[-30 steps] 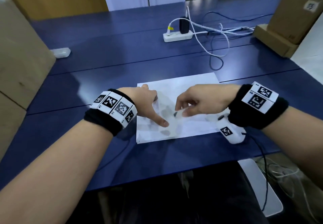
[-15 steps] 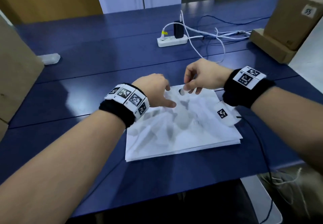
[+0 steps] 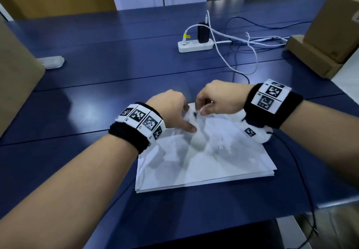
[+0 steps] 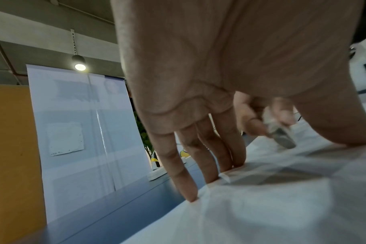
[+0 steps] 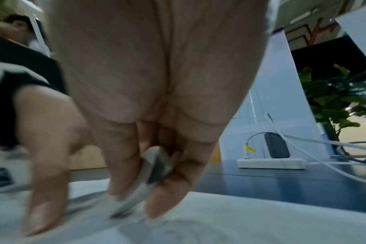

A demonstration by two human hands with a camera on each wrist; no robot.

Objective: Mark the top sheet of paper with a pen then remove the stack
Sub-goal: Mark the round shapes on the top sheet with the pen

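A: Stack (image 3: 204, 163): one pile of white sheets, flat on the blue tabletop (image 3: 97, 85), near its front edge. How many sheets I cannot count; only a few edges show at the near side.

B: Hands?

A: Two. The left hand (image 3: 171, 110) rests on the far left part of the top sheet, its fingers (image 4: 184, 178) straight and spread, tips pressing the paper at its edge, thumb also down on the sheet. It grips nothing.

B: And the right?

A: The right hand (image 3: 219, 99) is at the far edge of the stack, just beside the left. Its thumb and fingers (image 5: 117, 165) are curled round one pen (image 5: 144, 178), a short whitish thing with a dark part, tilted, its lower end at the paper. Blur hides whether the tip touches.

B: Marks?

A: Faint scribbles on the top sheet, too blurred to count.

B: What else is on the tabletop?

A: One white power strip (image 3: 195, 45) with one black adapter (image 3: 202, 32) plugged in, several white and blue cables (image 3: 242, 54) tangled beside it, two cardboard boxes (image 3: 326, 40) stacked at the right, one large box (image 3: 17, 77) at the left, one small clear case (image 3: 51, 62) near it.
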